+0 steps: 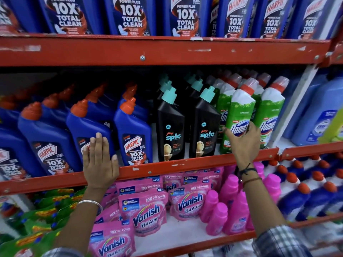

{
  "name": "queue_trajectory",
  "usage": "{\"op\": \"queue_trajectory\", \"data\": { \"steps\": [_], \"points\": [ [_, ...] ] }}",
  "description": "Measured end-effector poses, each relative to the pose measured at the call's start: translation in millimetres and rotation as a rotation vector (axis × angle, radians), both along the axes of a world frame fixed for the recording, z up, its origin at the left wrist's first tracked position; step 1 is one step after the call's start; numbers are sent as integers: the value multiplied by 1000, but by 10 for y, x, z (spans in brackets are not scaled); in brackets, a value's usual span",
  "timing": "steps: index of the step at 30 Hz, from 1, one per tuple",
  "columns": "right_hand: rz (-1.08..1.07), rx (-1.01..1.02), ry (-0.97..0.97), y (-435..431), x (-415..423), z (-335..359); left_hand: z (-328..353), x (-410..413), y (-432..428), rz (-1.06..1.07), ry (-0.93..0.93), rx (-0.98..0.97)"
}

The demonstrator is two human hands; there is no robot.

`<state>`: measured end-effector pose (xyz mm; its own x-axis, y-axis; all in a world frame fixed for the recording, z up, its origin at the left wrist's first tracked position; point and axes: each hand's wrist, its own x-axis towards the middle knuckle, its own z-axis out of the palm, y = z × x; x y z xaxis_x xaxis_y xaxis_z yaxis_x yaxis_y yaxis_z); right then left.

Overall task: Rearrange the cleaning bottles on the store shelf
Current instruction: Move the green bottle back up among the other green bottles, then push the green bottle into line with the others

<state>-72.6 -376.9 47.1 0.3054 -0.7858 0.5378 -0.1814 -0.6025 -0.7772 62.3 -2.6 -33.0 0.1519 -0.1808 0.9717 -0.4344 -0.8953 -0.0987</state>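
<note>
On the middle shelf stand blue Harpic bottles with orange caps, two rows of black Spic bottles with teal caps, and green-and-white Domex bottles with red caps. My right hand grips the front Domex bottle around its lower body; the bottle stands upright at the shelf's front. My left hand lies flat with fingers spread against the front of a blue Harpic bottle, palm over its label, without closing around it.
The red shelf rail runs just under both hands. Larger Harpic bottles fill the shelf above. Pink Vanish pouches and pink bottles sit below, green bottles at lower left, pale blue bottles to the right.
</note>
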Motion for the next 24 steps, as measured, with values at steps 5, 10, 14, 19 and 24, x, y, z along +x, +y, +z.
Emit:
{"op": "queue_trajectory", "data": {
  "steps": [5, 10, 14, 19, 24],
  "points": [
    [-7, 4, 39, 97, -43, -43, 42, -65, 39, -41, 59, 18],
    [78, -182, -333, 515, -188, 93, 513, -262, 13, -338, 93, -97],
    [533, -222, -501, 1005, -98, 581, 1283, -438, -128, -648, 230, -120],
    [855, -38, -84, 1310, 256, 946, 1676, -396, -321, -612, 693, -171],
    [920, 34, 23, 1286, 467, 970, 1703, -374, -346, -661, 856, -287]
  ]
}}
